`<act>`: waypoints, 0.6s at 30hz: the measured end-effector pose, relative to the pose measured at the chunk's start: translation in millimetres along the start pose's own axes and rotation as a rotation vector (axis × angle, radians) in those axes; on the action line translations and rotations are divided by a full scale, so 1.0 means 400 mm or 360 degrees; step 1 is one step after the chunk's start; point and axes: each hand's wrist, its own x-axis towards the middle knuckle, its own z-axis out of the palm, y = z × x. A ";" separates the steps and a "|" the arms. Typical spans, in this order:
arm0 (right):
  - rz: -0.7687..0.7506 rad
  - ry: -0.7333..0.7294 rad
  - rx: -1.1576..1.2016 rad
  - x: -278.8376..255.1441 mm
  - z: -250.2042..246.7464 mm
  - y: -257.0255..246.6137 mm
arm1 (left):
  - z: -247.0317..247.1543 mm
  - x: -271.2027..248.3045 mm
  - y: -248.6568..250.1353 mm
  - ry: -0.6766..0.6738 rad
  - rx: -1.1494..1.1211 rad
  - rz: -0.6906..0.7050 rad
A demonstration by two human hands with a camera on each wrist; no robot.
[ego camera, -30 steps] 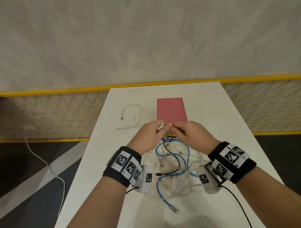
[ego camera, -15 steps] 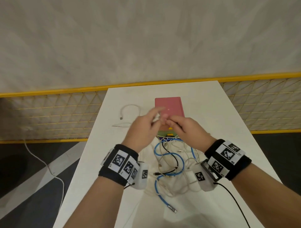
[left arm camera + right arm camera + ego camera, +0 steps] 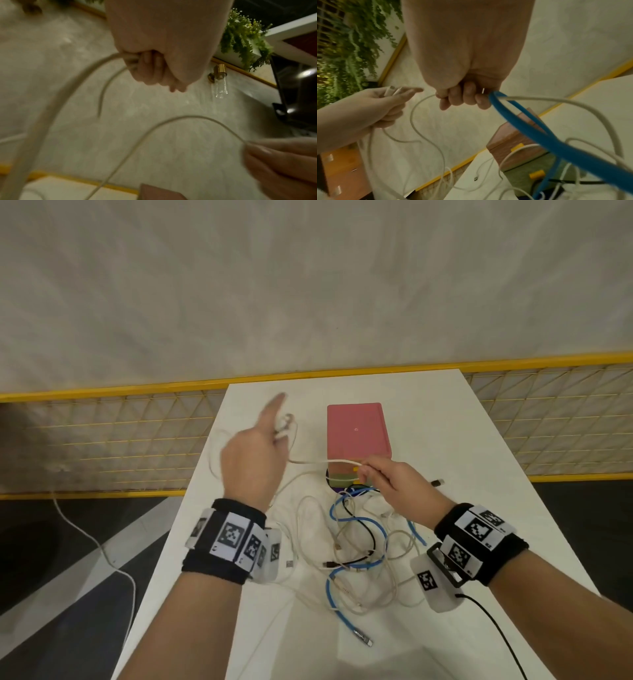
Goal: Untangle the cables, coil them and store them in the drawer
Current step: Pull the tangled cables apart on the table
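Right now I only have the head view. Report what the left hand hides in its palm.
Observer: Left wrist view: the left hand curls its fingers round gathered strands of the thin white cable.
Operator: Check its ends.
Observer: Right wrist view: two white plugs stick out between the left hand's fingers.
Operator: Now the right hand.
Observer: The right hand pinches the same white cable; a thick blue cable loops against its little finger, grip unclear.

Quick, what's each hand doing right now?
Left hand: closed, gripping the white cable near its plug end.
Right hand: closed, pinching the same white cable further along.
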 end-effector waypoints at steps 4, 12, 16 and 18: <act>-0.0075 0.0089 0.0063 0.020 -0.003 -0.036 | 0.051 -0.053 0.073 -0.0632 -0.0333 0.0242; 0.0084 -0.0028 0.0063 -0.006 -0.018 0.028 | 0.006 -0.002 -0.015 -0.0213 -0.0291 -0.0059; 0.0169 -0.0021 0.0008 -0.022 -0.023 0.051 | -0.032 0.027 -0.047 -0.0048 -0.0011 -0.0170; 0.0150 0.0052 0.0000 -0.012 -0.024 0.038 | -0.022 0.012 -0.034 0.0002 0.0051 -0.0115</act>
